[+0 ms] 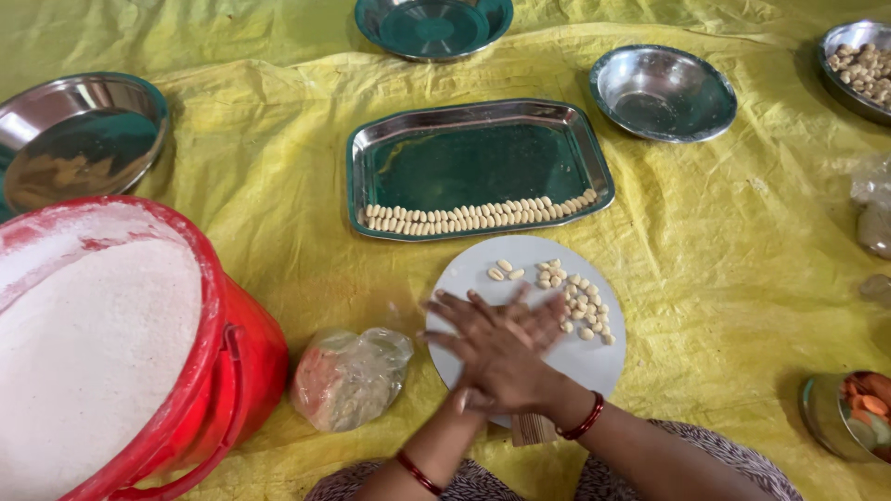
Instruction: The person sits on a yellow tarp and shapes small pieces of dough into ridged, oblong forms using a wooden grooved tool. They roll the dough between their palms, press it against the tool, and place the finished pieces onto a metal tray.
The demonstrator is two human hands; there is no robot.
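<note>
Hands (497,348) pressed palm-to-palm over round board (594,362), contents hidden; risk: sweeping arm may knock dough pellets (580,301) off edge.

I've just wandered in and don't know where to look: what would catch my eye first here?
Probably the big red bucket of white flour at the lower left, bright against the yellow sheet. Next, the person's hands, the right hand laid over the left hand, pressed together above a round white board dotted with small pale dough pieces. Behind it, a steel tray holds a neat row of the same pieces along its near edge.
</note>
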